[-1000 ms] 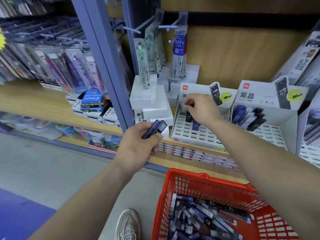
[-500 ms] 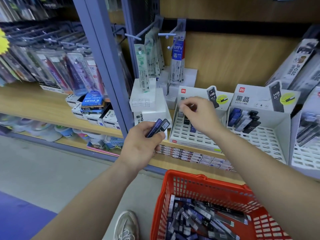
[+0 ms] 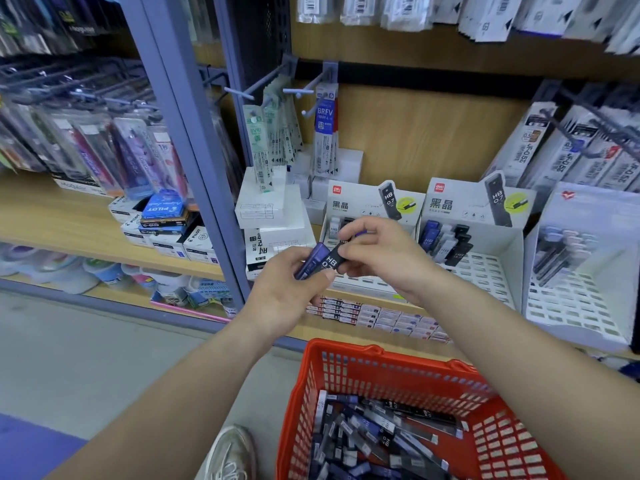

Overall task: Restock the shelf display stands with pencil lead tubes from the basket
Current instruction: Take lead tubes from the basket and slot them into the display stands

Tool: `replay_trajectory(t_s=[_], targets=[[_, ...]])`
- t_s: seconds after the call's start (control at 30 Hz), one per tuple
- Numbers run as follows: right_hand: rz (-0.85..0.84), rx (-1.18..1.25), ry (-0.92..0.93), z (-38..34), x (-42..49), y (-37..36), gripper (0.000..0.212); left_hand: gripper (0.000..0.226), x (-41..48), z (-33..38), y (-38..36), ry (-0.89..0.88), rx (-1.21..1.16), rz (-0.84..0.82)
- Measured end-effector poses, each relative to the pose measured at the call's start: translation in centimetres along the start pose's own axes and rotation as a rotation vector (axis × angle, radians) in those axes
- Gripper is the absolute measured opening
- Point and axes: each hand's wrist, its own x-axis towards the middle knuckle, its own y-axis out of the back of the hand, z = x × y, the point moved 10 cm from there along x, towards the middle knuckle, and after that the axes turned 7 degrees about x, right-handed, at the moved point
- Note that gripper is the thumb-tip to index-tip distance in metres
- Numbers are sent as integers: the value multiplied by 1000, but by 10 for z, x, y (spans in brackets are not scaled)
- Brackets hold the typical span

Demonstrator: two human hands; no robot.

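Two in your left hand [image 3: 287,289]: purple tube [image 3: 313,259], black tube [image 3: 332,261], fingers curled round both. Right hand [image 3: 384,258] pinches black tube's end, before display stand [image 3: 367,202]. Risk: slackened left grip may drop purple tube outside basket [image 3: 346,355].

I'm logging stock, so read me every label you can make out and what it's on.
"HB 0.7": black tube between left hand and right hand.
"黑晶", "HB 0.7": display stand header.
"BRFV": hanging refill pack.
"PILOT": boxes on left shelf.
"JF-0.5": hanging packs, right.
Top-row packs: too blurred.
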Motion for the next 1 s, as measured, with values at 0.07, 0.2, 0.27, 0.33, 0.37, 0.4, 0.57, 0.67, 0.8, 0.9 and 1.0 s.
replay_trajectory(t_s=[0.07,0.2,0.27,0.33,0.37,0.4,0.57,0.67,0.8,0.9,1.0], targets=[[4,31,15,-1,-2,5,16,13,1,0,-2,8,6,-3],[27,69,64,-5,-9,17,14,12,4,2,-13,17,-7,-35],[24,72,76,-3,-15,23,14,14,5,3,-21,25,-9,-56],[48,73,86,-1,-22,35,13,16,6,4,-32,39,-7,-87],[76,91,90,1,-25,44,13,16,6,5,-39,43,-6,-103],[110,110,92,3,-29,55,13,16,6,7,-45,46,-3,-118],[308,116,139,9,-55,131,16,14,8,13,-80,54,8,-156],[453,-97,166,10,-71,187,17,10,11,14,-98,59,34,-187],[580,-388,168,22,-73,239,13,11,17,18,-123,56,78,-218],[598,-467,189,33,-61,252,18,15,22,21,-139,35,128,-213],[569,-523,202,43,-49,255,20,17,25,23,-148,1,170,-209]])
